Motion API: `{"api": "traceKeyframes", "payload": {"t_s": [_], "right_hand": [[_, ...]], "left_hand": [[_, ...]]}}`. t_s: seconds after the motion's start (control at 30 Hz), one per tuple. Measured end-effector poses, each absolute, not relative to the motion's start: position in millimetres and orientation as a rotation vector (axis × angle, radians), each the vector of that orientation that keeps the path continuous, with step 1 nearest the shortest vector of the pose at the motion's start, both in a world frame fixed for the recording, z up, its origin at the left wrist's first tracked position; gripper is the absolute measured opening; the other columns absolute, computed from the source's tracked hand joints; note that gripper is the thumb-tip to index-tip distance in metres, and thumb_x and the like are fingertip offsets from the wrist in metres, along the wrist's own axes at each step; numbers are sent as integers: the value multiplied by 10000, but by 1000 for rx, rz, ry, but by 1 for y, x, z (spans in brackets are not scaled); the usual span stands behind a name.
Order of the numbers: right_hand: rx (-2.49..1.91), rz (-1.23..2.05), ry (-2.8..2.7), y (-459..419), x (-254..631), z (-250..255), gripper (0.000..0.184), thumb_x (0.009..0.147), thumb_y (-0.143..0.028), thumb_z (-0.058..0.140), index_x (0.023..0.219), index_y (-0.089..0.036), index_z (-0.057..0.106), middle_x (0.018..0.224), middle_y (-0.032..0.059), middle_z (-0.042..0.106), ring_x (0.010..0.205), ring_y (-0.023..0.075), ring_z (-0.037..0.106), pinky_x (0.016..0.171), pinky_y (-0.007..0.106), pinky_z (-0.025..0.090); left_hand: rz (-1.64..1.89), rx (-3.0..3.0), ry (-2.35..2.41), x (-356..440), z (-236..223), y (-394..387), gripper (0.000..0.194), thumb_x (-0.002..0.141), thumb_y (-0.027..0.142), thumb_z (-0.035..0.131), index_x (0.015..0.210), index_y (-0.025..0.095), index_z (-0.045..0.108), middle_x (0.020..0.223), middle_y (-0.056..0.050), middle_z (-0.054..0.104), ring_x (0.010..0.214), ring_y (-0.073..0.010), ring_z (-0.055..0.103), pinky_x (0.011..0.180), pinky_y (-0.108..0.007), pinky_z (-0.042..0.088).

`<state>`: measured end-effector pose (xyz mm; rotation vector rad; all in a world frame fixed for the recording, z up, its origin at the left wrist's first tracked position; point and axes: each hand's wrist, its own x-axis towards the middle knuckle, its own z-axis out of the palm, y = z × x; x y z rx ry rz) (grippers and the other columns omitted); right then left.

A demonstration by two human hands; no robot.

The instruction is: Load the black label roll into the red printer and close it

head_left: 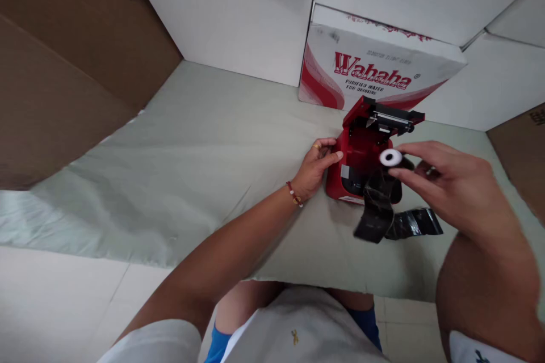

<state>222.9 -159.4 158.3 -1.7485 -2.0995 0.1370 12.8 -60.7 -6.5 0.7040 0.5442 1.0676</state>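
Note:
A red portable printer [334, 181] stands on the cloth-covered table with its lid [361, 110] raised and its roll bay exposed. Against its left side rests my left hand [317, 167], thumb on the near edge and fingers behind, gripping the body. Between the thumb and fingertips of my right hand [443, 173] is a small paper roll [390, 157], its white end with a dark core hole facing left. The roll is at the right of the open bay. A glossy black strip [374, 215] hangs in folds over the printer's front onto the table.
Behind the printer stands a white and red water carton [366, 68], with plain white boxes [238, 17] stacked around it. Brown cardboard boxes [76, 68] flank the table at left and right. A pale green cloth [204, 147] covers the table; its front edge is close to my body.

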Motion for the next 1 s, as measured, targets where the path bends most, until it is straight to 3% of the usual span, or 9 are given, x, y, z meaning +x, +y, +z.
{"api": "traceKeyframes", "payload": {"t_s": [0.13, 0.37, 0.5, 0.63, 0.7, 0.8, 0.9, 1.0], "right_hand": [[-1893, -29, -2270, -111, 204, 127, 335, 1008, -312, 669, 1307, -270, 815, 1262, 99, 846, 1075, 356, 803, 875, 480, 603], [-2117, -135, -2442, -80, 188, 110, 301, 960, -242, 674, 1222, -223, 820, 1127, 126, 863, 919, 335, 794, 685, 404, 493], [-2111, -95, -2459, -69, 191, 107, 305, 938, -228, 684, 1208, -205, 823, 1146, 147, 856, 938, 344, 802, 704, 415, 539], [-1891, 83, -2465, -78, 204, 110, 360, 989, -272, 675, 1316, -219, 814, 1325, 148, 836, 1113, 365, 817, 909, 497, 654], [-1702, 166, -2427, -97, 209, 117, 356, 1050, -324, 653, 1356, -230, 807, 1438, 135, 804, 1249, 359, 797, 1058, 529, 650], [-1501, 213, -2308, -141, 210, 126, 286, 1117, -320, 631, 1333, -251, 805, 1434, 94, 814, 1291, 286, 794, 1134, 461, 635], [-1362, 219, -2292, -186, 206, 121, 299, 1108, -207, 657, 1379, -267, 766, 1454, 69, 809, 1374, 235, 755, 1236, 422, 566], [-1351, 122, -2326, -215, 204, 101, 475, 1101, -179, 667, 1566, -278, 660, 1592, 82, 729, 1542, 241, 636, 1383, 484, 399]], "left_hand": [[1073, 707, 545, 13, -5, -61, 599, 722, 475, 1020, 1145, 234, 672, 1190, -26, 713, 1158, -203, 647, 1148, -401, 450], [1083, 713, 548, 13, -7, -61, 570, 746, 454, 1007, 1155, 232, 679, 1217, -36, 720, 1189, -215, 659, 1168, -416, 458], [1088, 719, 542, 14, -8, -60, 578, 742, 464, 1007, 1152, 232, 672, 1237, -41, 713, 1219, -221, 656, 1183, -419, 454], [1084, 745, 550, 14, -10, -60, 586, 755, 493, 993, 1165, 239, 660, 1249, -45, 712, 1242, -226, 654, 1192, -423, 454], [1091, 768, 559, 14, -10, -61, 598, 761, 520, 987, 1169, 241, 650, 1274, -48, 704, 1258, -228, 652, 1204, -430, 461], [1110, 848, 594, 15, -12, -62, 587, 808, 565, 950, 1182, 247, 629, 1316, -59, 689, 1288, -233, 654, 1221, -443, 487], [1181, 1026, 723, 14, -12, -69, 518, 927, 602, 838, 1222, 241, 612, 1341, -95, 663, 1315, -242, 654, 1200, -450, 529], [1378, 1367, 930, 9, -8, -82, 398, 1067, 584, 669, 1251, 234, 618, 1348, -127, 629, 1305, -254, 642, 1153, -474, 565]]}}
